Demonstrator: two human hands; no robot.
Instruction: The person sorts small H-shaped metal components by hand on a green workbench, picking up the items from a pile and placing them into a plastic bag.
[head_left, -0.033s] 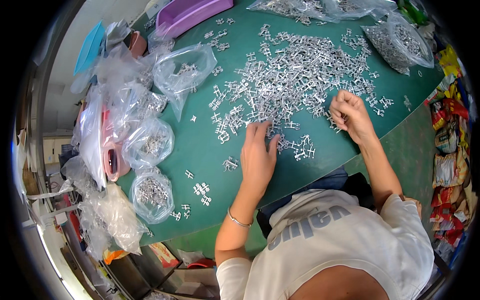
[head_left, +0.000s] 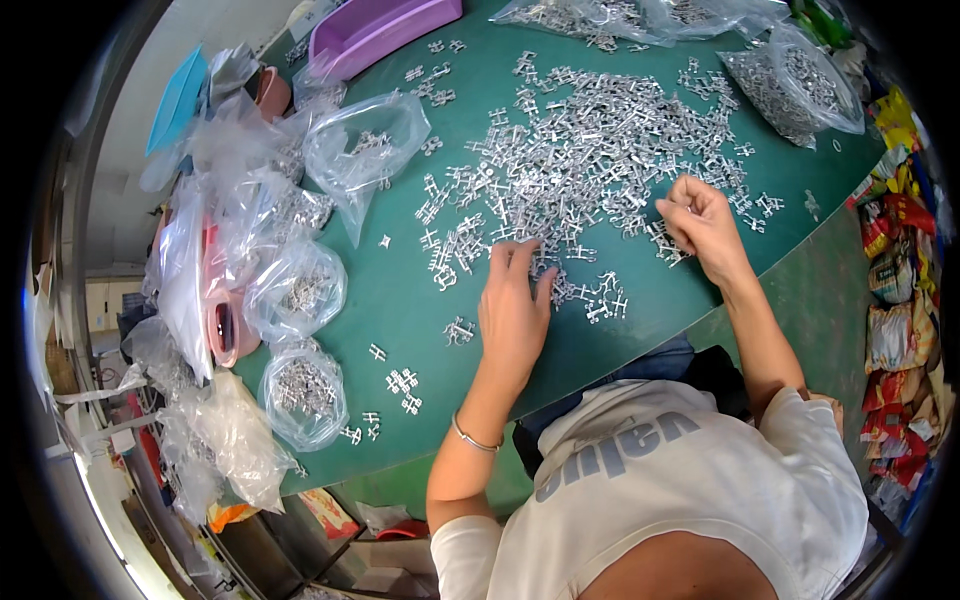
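A wide heap of small silver metal pieces (head_left: 590,140), branched and cross-barred in shape, is spread over the green tabletop (head_left: 400,290). At the heap's near edge, my left hand (head_left: 515,310) lies palm down, fingers stretched forward and thumb apart. Its fingertips touch or hover just over some pieces; which of the two I cannot tell. Farther right, my right hand (head_left: 703,228) is closed, its fingers curled and pressed together beside the heap's right near edge. Whatever it may hold is hidden. A few loose metal pieces (head_left: 605,298) lie just right of my left hand.
Clear plastic bags of metal pieces (head_left: 303,385) line the table's left side. Another full bag (head_left: 795,88) stands at the far right. A purple bin (head_left: 380,30) sits at the far left. Small sorted clusters (head_left: 403,382) lie near the left bags. Colourful packets (head_left: 890,335) are beyond the right edge.
My right hand's curled fingers have shifted very slightly left. The whole view has moved a little; my left hand keeps its place at the heap's edge.
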